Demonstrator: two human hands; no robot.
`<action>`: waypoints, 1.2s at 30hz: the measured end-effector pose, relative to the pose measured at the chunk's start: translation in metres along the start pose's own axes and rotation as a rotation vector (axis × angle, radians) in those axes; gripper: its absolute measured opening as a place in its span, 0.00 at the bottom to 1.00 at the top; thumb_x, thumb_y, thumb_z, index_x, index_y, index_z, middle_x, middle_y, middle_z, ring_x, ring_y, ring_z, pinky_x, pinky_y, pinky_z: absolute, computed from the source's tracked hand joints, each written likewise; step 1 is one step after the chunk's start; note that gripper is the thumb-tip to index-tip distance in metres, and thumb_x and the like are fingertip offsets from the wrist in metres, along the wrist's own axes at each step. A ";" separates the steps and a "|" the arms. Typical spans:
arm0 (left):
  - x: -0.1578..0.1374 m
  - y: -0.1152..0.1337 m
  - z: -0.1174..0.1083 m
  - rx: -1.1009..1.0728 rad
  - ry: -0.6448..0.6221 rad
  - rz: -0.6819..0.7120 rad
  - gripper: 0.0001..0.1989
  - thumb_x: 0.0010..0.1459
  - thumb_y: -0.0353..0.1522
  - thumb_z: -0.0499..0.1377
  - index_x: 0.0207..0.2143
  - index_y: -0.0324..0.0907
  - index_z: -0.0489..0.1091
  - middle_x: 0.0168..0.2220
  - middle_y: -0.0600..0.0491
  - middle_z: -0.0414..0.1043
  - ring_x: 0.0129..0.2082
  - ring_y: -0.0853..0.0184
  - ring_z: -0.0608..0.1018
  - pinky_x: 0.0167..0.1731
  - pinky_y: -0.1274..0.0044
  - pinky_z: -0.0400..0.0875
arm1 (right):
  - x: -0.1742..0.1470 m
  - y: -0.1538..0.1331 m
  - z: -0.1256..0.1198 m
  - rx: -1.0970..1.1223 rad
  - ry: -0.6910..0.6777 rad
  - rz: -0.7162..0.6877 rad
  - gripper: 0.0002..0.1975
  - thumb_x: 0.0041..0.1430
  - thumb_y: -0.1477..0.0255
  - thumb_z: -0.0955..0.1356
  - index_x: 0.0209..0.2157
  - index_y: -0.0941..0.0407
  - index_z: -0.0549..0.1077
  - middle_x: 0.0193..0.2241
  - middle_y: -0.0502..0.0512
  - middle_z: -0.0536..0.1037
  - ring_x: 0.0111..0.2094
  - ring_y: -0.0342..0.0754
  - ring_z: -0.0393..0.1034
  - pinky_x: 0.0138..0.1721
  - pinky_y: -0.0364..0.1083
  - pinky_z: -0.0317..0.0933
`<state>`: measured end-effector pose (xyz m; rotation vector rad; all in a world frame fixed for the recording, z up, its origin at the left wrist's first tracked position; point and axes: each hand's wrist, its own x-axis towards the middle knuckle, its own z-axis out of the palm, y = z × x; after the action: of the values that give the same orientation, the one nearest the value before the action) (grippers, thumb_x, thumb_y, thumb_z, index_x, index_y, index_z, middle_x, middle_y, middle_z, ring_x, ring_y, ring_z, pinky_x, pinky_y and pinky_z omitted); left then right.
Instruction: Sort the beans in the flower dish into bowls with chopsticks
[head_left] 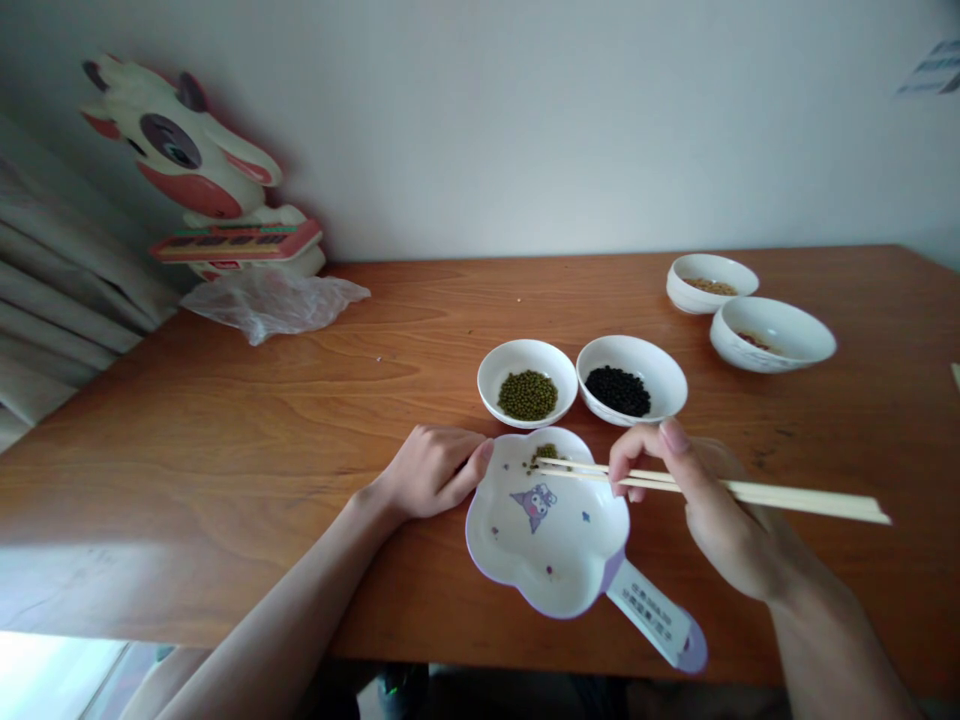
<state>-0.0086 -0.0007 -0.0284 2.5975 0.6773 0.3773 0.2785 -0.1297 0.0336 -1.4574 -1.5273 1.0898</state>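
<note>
A flower-shaped white dish [559, 560] with a lilac rim, a cartoon print and a labelled handle [654, 612] lies near the table's front edge. My left hand [436, 468] is at its upper left rim, fingers curled and thumb against the edge; its fingertips are partly hidden. Between the fingers of my right hand [701, 500] is a pair of chopsticks [795, 496], their tips inside the dish beside a small heap of green mung beans [545, 455]. Just behind the dish stand a white bowl [491, 375] of mung beans [528, 396] and a white bowl [671, 385] of black beans [618, 390].
Two more white bowls stand at the back right, one [679, 290] with tan grains and one [802, 345] with reddish contents. A cow-shaped toy keyboard [240, 240] and a clear plastic bag [281, 303] are at the back left of the wooden table [300, 400], beside a curtain [60, 270].
</note>
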 end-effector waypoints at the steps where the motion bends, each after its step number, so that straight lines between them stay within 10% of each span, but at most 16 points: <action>1: 0.000 0.000 0.000 0.003 0.000 -0.001 0.21 0.75 0.36 0.43 0.27 0.42 0.61 0.25 0.55 0.68 0.24 0.70 0.67 0.29 0.76 0.60 | 0.000 0.000 0.000 -0.007 -0.002 -0.004 0.32 0.74 0.50 0.51 0.32 0.52 0.75 0.29 0.52 0.77 0.33 0.48 0.71 0.36 0.47 0.62; 36: -0.001 -0.001 0.002 0.006 0.007 -0.039 0.21 0.75 0.37 0.44 0.27 0.42 0.62 0.26 0.54 0.70 0.24 0.71 0.66 0.28 0.76 0.58 | -0.002 0.000 0.007 -0.007 0.043 -0.053 0.26 0.75 0.55 0.56 0.31 0.52 0.75 0.30 0.51 0.78 0.34 0.48 0.73 0.37 0.47 0.64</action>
<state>-0.0090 -0.0012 -0.0304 2.5860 0.7317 0.3729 0.2717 -0.1324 0.0313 -1.4283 -1.5329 1.0165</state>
